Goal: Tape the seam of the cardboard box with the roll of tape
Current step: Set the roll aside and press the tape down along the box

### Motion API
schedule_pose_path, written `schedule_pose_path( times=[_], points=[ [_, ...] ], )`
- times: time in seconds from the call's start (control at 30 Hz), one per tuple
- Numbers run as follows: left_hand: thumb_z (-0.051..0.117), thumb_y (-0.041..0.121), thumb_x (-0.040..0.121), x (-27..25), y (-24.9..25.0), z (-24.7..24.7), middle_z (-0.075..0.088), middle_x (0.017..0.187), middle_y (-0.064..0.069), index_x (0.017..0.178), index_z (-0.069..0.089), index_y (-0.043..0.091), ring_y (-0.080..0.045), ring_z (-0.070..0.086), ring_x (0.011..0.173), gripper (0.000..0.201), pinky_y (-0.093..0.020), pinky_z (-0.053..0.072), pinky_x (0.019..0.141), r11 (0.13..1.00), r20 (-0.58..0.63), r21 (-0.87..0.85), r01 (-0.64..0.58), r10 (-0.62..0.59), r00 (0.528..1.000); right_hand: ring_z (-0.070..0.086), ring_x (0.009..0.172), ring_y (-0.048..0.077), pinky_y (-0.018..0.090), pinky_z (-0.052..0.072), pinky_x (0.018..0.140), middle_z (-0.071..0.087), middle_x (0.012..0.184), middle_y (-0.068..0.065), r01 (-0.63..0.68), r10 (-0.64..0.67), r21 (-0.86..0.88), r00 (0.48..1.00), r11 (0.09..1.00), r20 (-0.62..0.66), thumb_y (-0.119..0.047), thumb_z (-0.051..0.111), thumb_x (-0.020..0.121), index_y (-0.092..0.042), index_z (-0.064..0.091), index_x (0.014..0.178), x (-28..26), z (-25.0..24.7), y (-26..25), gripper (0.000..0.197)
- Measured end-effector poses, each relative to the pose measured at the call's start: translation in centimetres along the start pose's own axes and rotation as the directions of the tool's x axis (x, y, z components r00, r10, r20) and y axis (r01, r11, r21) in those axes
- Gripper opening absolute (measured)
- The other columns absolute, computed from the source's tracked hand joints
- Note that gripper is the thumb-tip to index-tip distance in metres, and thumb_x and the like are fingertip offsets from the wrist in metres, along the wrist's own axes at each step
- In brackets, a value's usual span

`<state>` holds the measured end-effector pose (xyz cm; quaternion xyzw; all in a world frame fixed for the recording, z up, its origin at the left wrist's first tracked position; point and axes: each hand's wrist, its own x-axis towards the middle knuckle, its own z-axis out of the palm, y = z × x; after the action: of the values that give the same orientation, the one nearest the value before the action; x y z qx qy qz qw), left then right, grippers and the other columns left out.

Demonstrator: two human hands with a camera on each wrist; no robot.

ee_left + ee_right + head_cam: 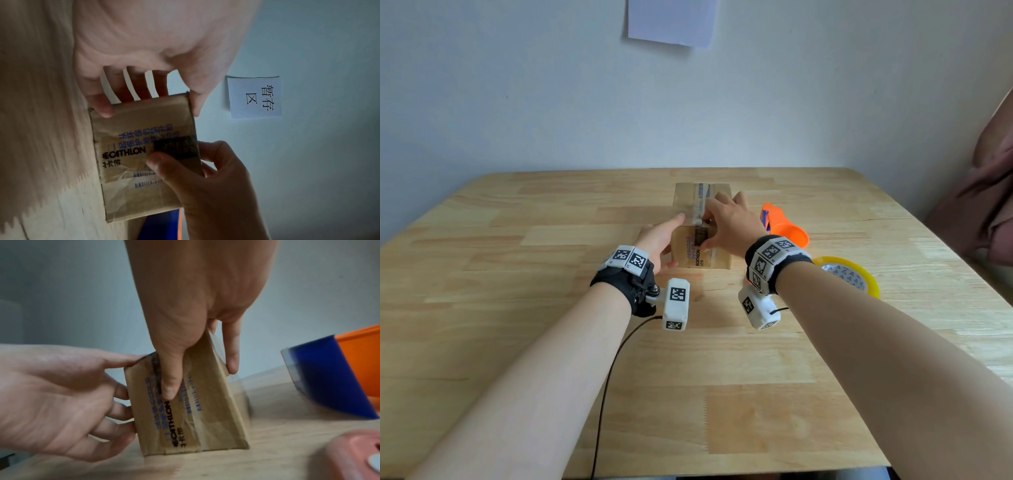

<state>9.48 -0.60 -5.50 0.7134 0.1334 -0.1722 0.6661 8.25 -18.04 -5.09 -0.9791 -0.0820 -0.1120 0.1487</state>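
Cardboard box [127, 191], near face: black "ECATHLON", first letter cut off. The blue Chinese print beside it is too blurred to read. Paper note [255, 97] on wall [329, 146]: "暂存区".

The wooden table [517, 308] bears cardboard box [719, 257], tape roll [846, 274], orange object [787, 229].

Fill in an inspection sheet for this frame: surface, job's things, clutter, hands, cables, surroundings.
Surface: wooden table.
Job's things: box mid-table, tape strip along its top and down its front; roll flat, to the right.
Clutter: orange tool right of the box.
Hands: left hand grips the box's left side; right hand holds its top edge, thumb pressing the front.
Cables: black cable from left wrist to near edge.
Surroundings: pale wall, paper note; pinkish cloth at right.
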Motion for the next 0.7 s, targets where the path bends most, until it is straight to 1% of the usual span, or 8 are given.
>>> schedule_pose_path(
  times=[0.07, 0.17, 0.23, 0.3, 0.4, 0.57, 0.63, 0.7],
  points=[
    [0.075, 0.054, 0.083, -0.1, 0.0, 0.0, 0.071, 0.120, -0.008, 0.111, 0.067, 0.019, -0.024, 0.067, 0.108, 0.045, -0.046, 0.060, 0.086, 1.000, 0.007, 0.003, -0.003, 0.003, 1.000, 0.040, 0.106, 0.022, 0.037, 0.047, 0.079, 0.053, 0.107, -0.007, 0.001, -0.001, 0.094, 1.000, 0.996, 0.004, -0.045, 0.087, 0.073, -0.022, 0.062, 0.101, -0.1, -0.3, 0.6, 0.044],
    [0.074, 0.053, 0.085, 0.0, -0.2, -0.1, 0.071, 0.118, -0.006, 0.113, 0.066, 0.019, -0.021, 0.066, 0.103, 0.045, -0.047, 0.058, 0.091, 1.000, 0.018, 0.012, -0.012, 0.012, 1.000, 0.040, 0.102, 0.022, 0.031, 0.038, 0.079, 0.056, 0.100, -0.007, -0.006, 0.012, 0.219, 1.000, 0.976, -0.024, -0.044, 0.082, 0.080, -0.019, 0.066, 0.095, -0.1, -0.6, 1.1, 0.034],
    [0.074, 0.054, 0.084, 0.1, -0.3, -0.1, 0.070, 0.118, -0.005, 0.113, 0.067, 0.021, -0.022, 0.066, 0.105, 0.045, -0.046, 0.059, 0.091, 1.000, 0.019, 0.012, -0.009, 0.009, 1.000, 0.039, 0.102, 0.022, 0.034, 0.042, 0.082, 0.057, 0.104, -0.006, 0.012, -0.009, 0.197, 1.000, 0.980, -0.016, -0.038, 0.085, 0.079, -0.016, 0.067, 0.101, -0.3, -0.4, 1.2, 0.036],
    [0.074, 0.056, 0.082, 0.1, -0.4, -0.1, 0.070, 0.120, -0.006, 0.113, 0.067, 0.022, -0.023, 0.065, 0.109, 0.046, -0.045, 0.060, 0.088, 1.000, 0.019, 0.017, -0.010, 0.010, 1.000, 0.036, 0.104, 0.021, 0.043, 0.048, 0.089, 0.057, 0.112, -0.004, 0.033, -0.033, 0.148, 0.999, 0.988, 0.001, -0.032, 0.089, 0.075, -0.017, 0.064, 0.109, -0.6, -0.1, 1.4, 0.045],
    [0.073, 0.056, 0.083, 0.0, -0.4, 0.0, 0.069, 0.120, -0.006, 0.111, 0.066, 0.023, -0.022, 0.064, 0.109, 0.044, -0.044, 0.060, 0.087, 1.000, 0.014, 0.017, -0.012, 0.012, 1.000, 0.035, 0.107, 0.021, 0.050, 0.052, 0.089, 0.055, 0.117, -0.004, 0.034, -0.036, 0.123, 0.999, 0.992, 0.008, -0.030, 0.090, 0.074, -0.020, 0.060, 0.113, -0.8, 0.1, 1.7, 0.050],
    [0.074, 0.060, 0.080, 0.0, -0.4, -0.1, 0.068, 0.121, -0.006, 0.110, 0.066, 0.024, -0.024, 0.063, 0.112, 0.048, -0.044, 0.062, 0.080, 1.000, 0.034, 0.028, -0.004, 0.003, 0.999, 0.040, 0.107, 0.023, 0.039, 0.052, 0.080, 0.054, 0.107, -0.003, -0.037, 0.040, 0.068, 0.998, 0.997, -0.050, -0.057, 0.080, 0.076, -0.017, 0.059, 0.100, -0.1, 0.2, -0.1, 0.051],
    [0.078, 0.065, 0.072, 0.2, -0.5, -0.3, 0.068, 0.123, -0.006, 0.114, 0.067, 0.024, -0.025, 0.064, 0.114, 0.060, -0.042, 0.062, 0.070, 1.000, 0.041, 0.025, 0.009, -0.010, 0.999, 0.043, 0.111, 0.026, 0.040, 0.054, 0.078, 0.054, 0.109, 0.001, -0.073, 0.071, -0.032, 0.995, 0.997, -0.066, -0.063, 0.077, 0.076, -0.015, 0.056, 0.100, 0.2, 0.4, -1.0, 0.058],
    [0.079, 0.068, 0.064, 0.6, -0.7, -0.5, 0.069, 0.123, -0.005, 0.116, 0.067, 0.024, -0.025, 0.064, 0.114, 0.069, -0.040, 0.061, 0.065, 1.000, 0.036, 0.029, 0.009, -0.010, 0.999, 0.043, 0.114, 0.027, 0.042, 0.055, 0.077, 0.053, 0.113, 0.002, -0.091, 0.087, -0.070, 0.994, 0.993, -0.066, -0.065, 0.079, 0.073, -0.014, 0.055, 0.102, 0.4, 0.5, -1.4, 0.063]
  ],
)
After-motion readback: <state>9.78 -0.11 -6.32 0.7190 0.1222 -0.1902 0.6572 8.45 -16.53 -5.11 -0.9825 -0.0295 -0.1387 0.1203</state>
